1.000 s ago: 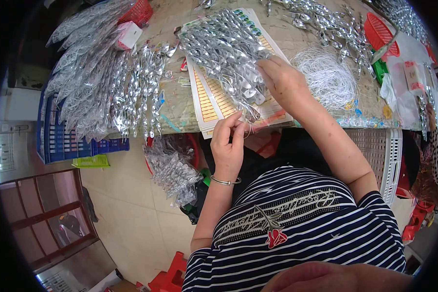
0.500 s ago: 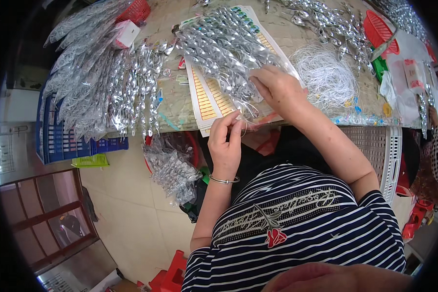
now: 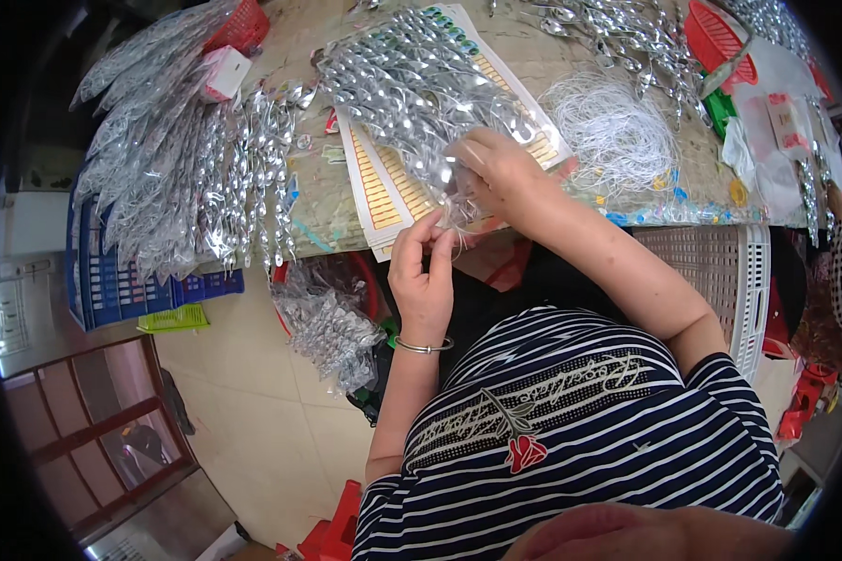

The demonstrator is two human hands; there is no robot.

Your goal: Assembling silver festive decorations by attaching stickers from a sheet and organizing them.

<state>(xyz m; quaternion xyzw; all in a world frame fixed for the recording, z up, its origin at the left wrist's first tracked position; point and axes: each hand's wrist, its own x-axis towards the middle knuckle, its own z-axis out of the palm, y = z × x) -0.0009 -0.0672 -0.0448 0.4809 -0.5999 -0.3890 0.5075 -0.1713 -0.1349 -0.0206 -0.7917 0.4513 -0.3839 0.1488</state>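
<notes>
A bundle of silver twisted spiral strands (image 3: 398, 89) lies slanting on printed paper sheets (image 3: 376, 192) at the table's front. Over the bundle's lower end, my right hand (image 3: 505, 178) is closed with curled fingers; the strand ends under them are partly hidden. Just below, past the table edge, my left hand (image 3: 424, 276) has thumb and forefinger pinched together at thin white strings (image 3: 451, 222) trailing from the bundle. A bracelet circles that wrist. To the right of my right hand sits a loose heap of white string (image 3: 617, 136).
Silver spirals in clear bags (image 3: 159, 159) heap at the left, over a blue crate (image 3: 112, 290). A red basket (image 3: 720, 45) and more silver spirals (image 3: 617, 37) are at the far right. Under the table are a white crate (image 3: 706, 266) and a bagged bundle (image 3: 332, 337).
My right hand has moved a little left along the bundle's lower end, toward my left hand. My left hand keeps its pinch. The whole view has shifted slightly.
</notes>
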